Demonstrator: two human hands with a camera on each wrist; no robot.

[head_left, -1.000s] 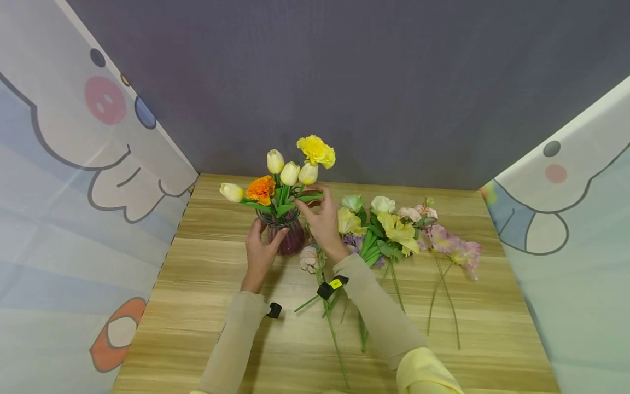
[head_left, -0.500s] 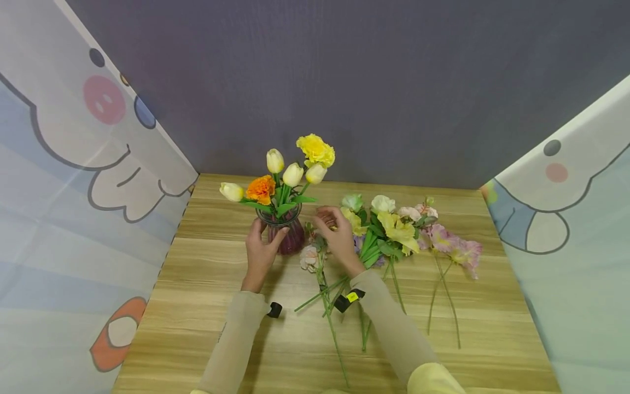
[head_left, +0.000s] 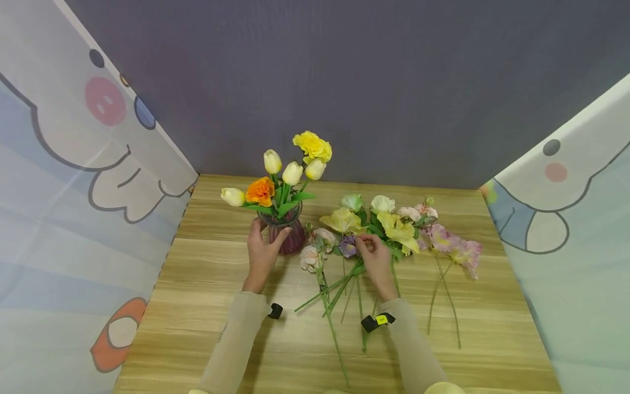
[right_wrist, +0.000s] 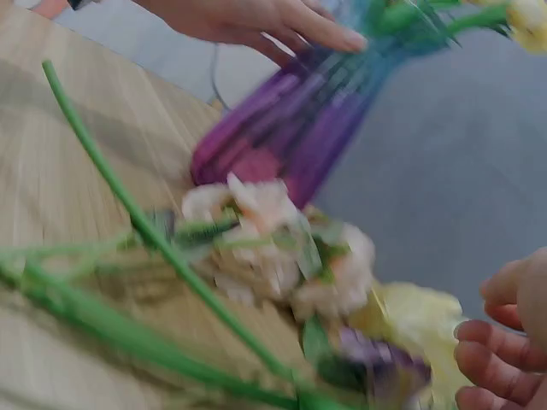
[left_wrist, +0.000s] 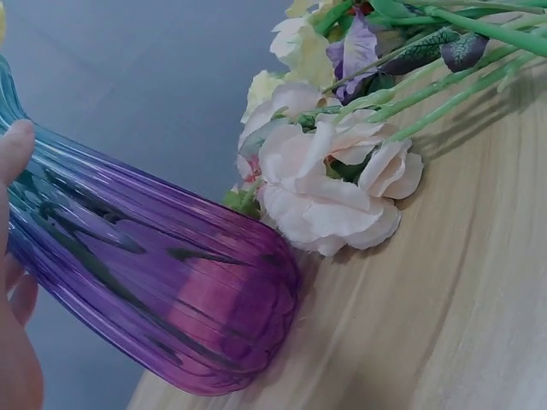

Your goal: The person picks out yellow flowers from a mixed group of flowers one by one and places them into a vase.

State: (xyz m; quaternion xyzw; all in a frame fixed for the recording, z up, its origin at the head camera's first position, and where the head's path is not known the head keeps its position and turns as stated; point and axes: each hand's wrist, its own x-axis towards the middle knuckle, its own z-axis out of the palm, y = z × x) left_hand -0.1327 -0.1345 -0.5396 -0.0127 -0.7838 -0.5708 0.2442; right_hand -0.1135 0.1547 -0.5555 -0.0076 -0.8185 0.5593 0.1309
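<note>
My left hand [head_left: 262, 254] grips the neck of a ribbed glass vase [head_left: 289, 239], blue-green at the top and purple-pink below. In the left wrist view the vase [left_wrist: 171, 256] shows green stems inside, and the thumb lies along its neck. White-yellow tulips [head_left: 292, 174], an orange flower [head_left: 261, 191] and a yellow carnation [head_left: 313, 146] rise from it. Over the loose flowers, my right hand [head_left: 378, 265] hovers beside a purple flower [head_left: 347, 246]. Its fingers [right_wrist: 491, 359] are loosely bent with nothing between them in the right wrist view.
Loose artificial flowers lie right of the vase: pale pink blooms [head_left: 310, 258], yellow ones [head_left: 401, 232], a white one [head_left: 383, 204] and pink-purple ones [head_left: 455, 246]. Their green stems cross towards the front of the wooden table [head_left: 197, 306]. A grey wall [head_left: 374, 93] stands behind.
My right hand has left the tulip leaves at the vase and moved right and nearer, over the loose flowers. The right tulip has shifted slightly outward. My left hand keeps its hold.
</note>
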